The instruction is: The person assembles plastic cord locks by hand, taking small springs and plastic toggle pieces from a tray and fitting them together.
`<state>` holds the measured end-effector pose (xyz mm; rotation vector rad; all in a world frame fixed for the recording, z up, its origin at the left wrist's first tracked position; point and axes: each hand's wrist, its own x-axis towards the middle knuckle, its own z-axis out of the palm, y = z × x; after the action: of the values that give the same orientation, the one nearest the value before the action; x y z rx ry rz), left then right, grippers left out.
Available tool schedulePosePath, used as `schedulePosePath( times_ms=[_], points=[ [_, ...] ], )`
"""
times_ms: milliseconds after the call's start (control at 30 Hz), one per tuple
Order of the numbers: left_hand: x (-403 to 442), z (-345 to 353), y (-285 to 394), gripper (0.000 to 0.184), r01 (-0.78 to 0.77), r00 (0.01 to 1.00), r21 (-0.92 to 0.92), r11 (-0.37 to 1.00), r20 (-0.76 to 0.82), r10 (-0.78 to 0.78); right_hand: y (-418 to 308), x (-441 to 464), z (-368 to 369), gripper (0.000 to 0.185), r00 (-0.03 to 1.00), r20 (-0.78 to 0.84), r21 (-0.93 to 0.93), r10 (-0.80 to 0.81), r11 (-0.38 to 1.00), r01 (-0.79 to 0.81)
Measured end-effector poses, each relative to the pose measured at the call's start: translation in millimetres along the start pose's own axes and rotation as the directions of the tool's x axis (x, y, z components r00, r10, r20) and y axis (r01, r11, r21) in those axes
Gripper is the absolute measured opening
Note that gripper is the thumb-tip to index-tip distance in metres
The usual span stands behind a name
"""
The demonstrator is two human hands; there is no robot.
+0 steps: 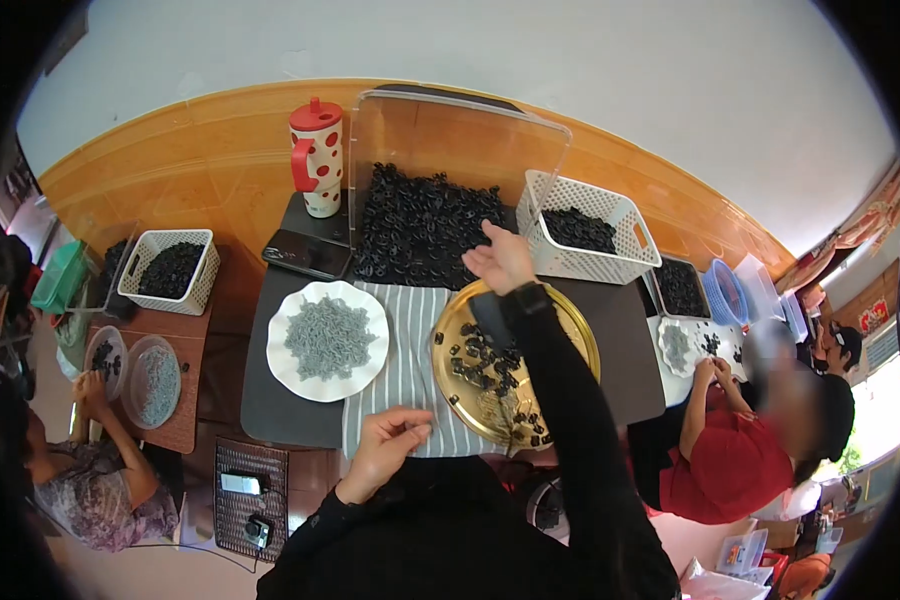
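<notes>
My right hand (pixel 503 258) reaches forward with its fingers apart, at the right front edge of a clear bin (pixel 562 150) heaped with small black plastic parts (pixel 420 222). Nothing shows in its palm. Low over the grey striped cloth (pixel 402 340) is my left hand (pixel 390 446), thumb and fingers closed together; whatever they may hold is too small to see. Under my right forearm lies a gold round tray (pixel 588 340) with scattered black pieces (pixel 490 372). Left of the cloth, a white scalloped plate (pixel 278 350) carries a pile of small grey parts (pixel 330 338).
A white perforated basket (pixel 600 262) of black parts stands right of the bin. A red-dotted tumbler (pixel 320 170) and a black phone (pixel 308 254) are at the back left. One person (pixel 740 450) works at the right, another (pixel 100 470) at the left table (pixel 185 400).
</notes>
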<state>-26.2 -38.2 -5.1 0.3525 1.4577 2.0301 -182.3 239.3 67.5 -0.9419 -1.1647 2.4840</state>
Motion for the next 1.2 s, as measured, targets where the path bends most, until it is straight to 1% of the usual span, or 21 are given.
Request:
schedulePosePath(
  times_ms=[33,67,100,167,267,333,367,433,467,533,667,733,767,833,867,933,967,1000,1033,1133,1200],
  points=[
    [-0.7,2.8,5.2,0.018,0.051,0.999,-0.019,0.998,-0.002,-0.051,5.8,3.4,14.1,0.058,0.997,-0.063,0.031,0.038,0.999,-0.036],
    [-0.9,3.1,5.8,0.018,0.047,0.999,-0.015,0.999,-0.015,-0.047,10.6,7.6,25.8,0.058,0.989,-0.125,0.064,0.079,0.995,-0.072],
    [-0.7,3.0,5.0,0.019,0.056,0.998,-0.016,0.998,0.000,-0.056,16.9,18.1,31.6,0.058,0.990,-0.113,0.063,0.082,0.995,-0.075],
    [1.4,-2.1,1.5,0.021,0.058,0.997,-0.021,0.998,0.049,-0.057,31.5,43.8,35.1,0.057,0.979,-0.174,0.221,0.110,0.973,-0.070],
    [6.4,-8.6,0.0,0.022,0.084,0.993,-0.036,0.996,0.089,-0.081,30.6,51.7,48.9,0.056,0.975,-0.209,0.292,0.076,0.956,-0.012],
    [10.5,-12.8,0.3,0.022,0.097,0.990,-0.077,0.992,0.115,-0.087,27.5,66.3,54.6,0.057,0.969,-0.229,0.317,0.093,0.948,-0.016],
    [11.1,-15.3,0.6,0.023,0.110,0.987,-0.115,0.987,0.131,-0.095,27.2,72.1,56.9,0.059,0.969,-0.224,0.356,0.099,0.934,-0.014],
    [13.0,-19.7,0.3,0.023,0.103,0.983,-0.102,0.989,0.159,-0.086,29.3,96.4,58.4,0.068,0.971,-0.204,0.407,0.121,0.913,-0.028],
    [13.4,-21.6,-0.4,0.023,0.106,0.978,-0.090,0.990,0.188,-0.088,38.9,140.2,37.1,0.072,0.993,0.004,0.415,0.116,0.904,-0.107],
    [15.0,-25.5,-1.0,0.023,0.075,0.972,-0.130,0.989,0.233,-0.043,33.0,140.7,51.3,0.067,0.987,-0.110,0.386,0.120,0.920,-0.069],
    [18.6,-29.4,-2.0,0.024,0.142,0.957,-0.144,0.979,0.273,-0.099,38.2,156.4,43.0,0.073,0.987,-0.160,0.344,0.032,0.939,0.025],
    [19.9,-29.0,0.6,0.024,0.191,0.953,-0.207,0.959,0.272,-0.131,38.1,161.4,36.5,0.072,0.995,0.098,0.363,-0.030,0.932,-0.008],
    [19.7,-29.7,-0.4,0.024,0.189,0.953,-0.210,0.959,0.273,-0.128,39.4,164.8,36.3,0.072,0.995,0.098,0.361,-0.032,0.933,-0.006],
    [21.1,-30.4,-2.6,0.024,0.177,0.954,-0.232,0.957,0.279,-0.109,33.7,147.8,50.1,0.069,0.998,-0.062,0.402,-0.008,0.915,0.032],
    [20.6,-30.9,-2.8,0.024,0.176,0.954,-0.234,0.956,0.281,-0.107,31.1,138.7,56.7,0.069,0.998,-0.064,0.401,-0.010,0.915,0.035],
    [21.5,-30.9,-2.8,0.024,0.188,0.955,-0.254,0.949,0.273,-0.116,23.4,128.4,66.6,0.051,0.962,-0.263,0.397,0.073,0.917,0.039],
    [21.1,-30.7,-2.9,0.024,0.188,0.954,-0.254,0.949,0.277,-0.115,23.1,131.2,62.2,0.051,0.962,-0.265,0.398,0.070,0.916,0.043],
    [21.1,-30.6,-2.4,0.024,0.173,0.956,-0.258,0.951,0.276,-0.099,23.1,133.4,56.3,0.042,0.997,-0.069,0.442,0.022,0.897,0.011],
    [21.9,-30.8,-1.7,0.024,0.158,0.957,-0.260,0.953,0.277,-0.083,23.0,135.5,50.9,0.034,0.991,0.126,0.480,-0.037,0.877,-0.028],
    [22.0,-31.4,-3.9,0.024,0.151,0.959,-0.268,0.952,0.274,-0.075,13.8,120.2,48.5,0.026,0.986,0.141,0.455,-0.087,0.890,0.013],
    [21.4,-29.3,-0.4,0.023,0.149,0.966,-0.265,0.953,0.244,-0.083,9.4,109.0,41.9,0.024,0.953,0.276,0.511,-0.123,0.858,-0.038]
  ],
)
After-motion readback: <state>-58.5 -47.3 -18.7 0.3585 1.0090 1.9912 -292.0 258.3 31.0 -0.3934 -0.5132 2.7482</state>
